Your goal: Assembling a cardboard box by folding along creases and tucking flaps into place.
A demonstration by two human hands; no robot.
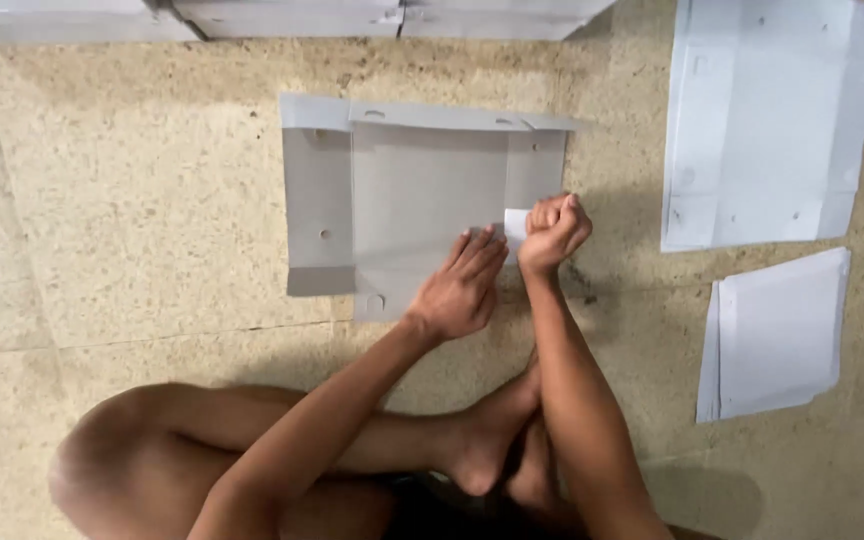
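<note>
— Fingers of the right hand (553,232) are clenched on a small white flap (515,226) at the three o'clock edge of the grey card blank (422,200); the left hand (462,285) lies flat, holding nothing, pressing its lower panel.

— Better to crease along the scored line, I'd say, palm kept close to it.

— Around them, speckled stone floor (132,200); white folded sheets (767,120) at two o'clock, a paper stack (777,335) at four.

You see speckled beige stone floor (132,200), faint seam lower left; pale edge along frame top, possibly stacked boards (292,15).
</note>
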